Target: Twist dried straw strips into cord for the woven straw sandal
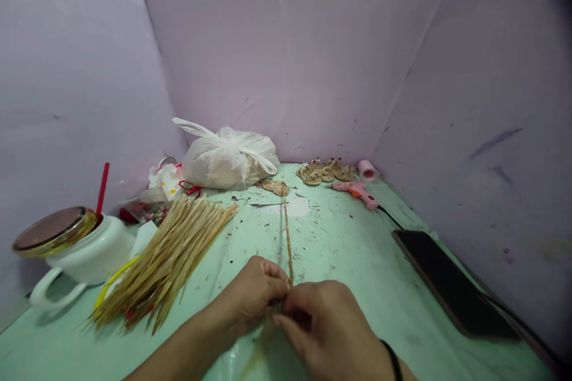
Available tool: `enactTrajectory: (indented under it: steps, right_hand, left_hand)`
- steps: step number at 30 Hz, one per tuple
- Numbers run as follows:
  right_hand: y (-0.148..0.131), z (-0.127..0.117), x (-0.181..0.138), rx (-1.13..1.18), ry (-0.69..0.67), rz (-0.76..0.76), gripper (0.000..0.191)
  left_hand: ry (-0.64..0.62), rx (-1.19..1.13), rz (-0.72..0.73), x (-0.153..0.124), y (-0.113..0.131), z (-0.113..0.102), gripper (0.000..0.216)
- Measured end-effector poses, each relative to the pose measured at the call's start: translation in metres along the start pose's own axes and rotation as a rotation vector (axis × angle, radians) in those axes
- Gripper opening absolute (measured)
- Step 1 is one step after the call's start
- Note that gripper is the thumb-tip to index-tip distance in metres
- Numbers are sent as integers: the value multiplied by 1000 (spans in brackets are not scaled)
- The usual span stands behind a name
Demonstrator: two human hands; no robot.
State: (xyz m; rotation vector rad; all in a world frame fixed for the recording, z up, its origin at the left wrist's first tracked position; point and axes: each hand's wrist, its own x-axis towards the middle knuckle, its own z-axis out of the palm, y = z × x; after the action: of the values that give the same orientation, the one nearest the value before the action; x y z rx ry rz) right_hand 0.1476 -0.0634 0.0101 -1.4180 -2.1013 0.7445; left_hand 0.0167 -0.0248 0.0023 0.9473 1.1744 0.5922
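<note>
Braided cord [288, 239]: long axis points away from person, far end at woven piece [277, 188]. Left hand [257, 289], right hand [333, 318]: grip pinches near end.

On your left, a white mug [96, 250] is standing with a red stick [102, 187] rising from it and a gold-rimmed brown lid [53, 229] leaning over its mouth. Ahead of you, a tied white plastic bag [214, 164] is resting near the back wall [286, 59]. To your right, a pink glue gun [367, 198] is lying near a pink roll [367, 170], and a dark phone [451, 283] is lying closer to you.
</note>
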Motion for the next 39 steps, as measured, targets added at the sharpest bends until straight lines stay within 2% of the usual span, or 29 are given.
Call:
enactTrajectory:
  steps: [1,4,5,8,10,13,15,19,24,28,31,34,37,39]
  right_hand:
    - [2,-8,2,142,11,63,17]
    - [10,-22,10,569,213,282,26]
    - [12,-23,12,730,213,343,27]
    - [16,-12,13,1129,45,503,30]
    - [14,-1,12,1263,-70,546,32]
    - [11,11,10,1248,-131,574,27]
    - [13,14,11,1119,-93,546,20]
    - [23,17,15,790,3,394,9]
    - [29,21,16,661,13,369,11]
    - [25,22,15,646,45,397,15]
    - [21,22,15,667,38,419,17]
    - [17,23,14,715,52,424,16]
    - [17,28,14,828,82,434,14]
    - [18,31,13,903,102,452,14]
  left_hand:
    - [-22,-1,8,0,2,-2,2]
    - [-80,20,58,-2,6,-6,5]
    - [-84,34,67,-3,6,-6,6]
    - [-75,91,88,-3,4,-6,7]
    - [-115,123,124,-2,-1,-5,10]
    - [-150,195,198,2,-8,-6,13]
    - [-139,278,237,4,-13,-7,13]
    - [-116,444,292,7,-16,-11,12]
    - [-86,578,284,6,-11,-17,12]
    - [-64,660,286,2,-4,-23,13]
    - [-80,690,213,-7,4,-25,14]
    - [-13,783,173,-20,8,-19,17]
    - [134,985,283,-31,3,-4,24]
    - [182,1130,346,-37,-4,6,25]
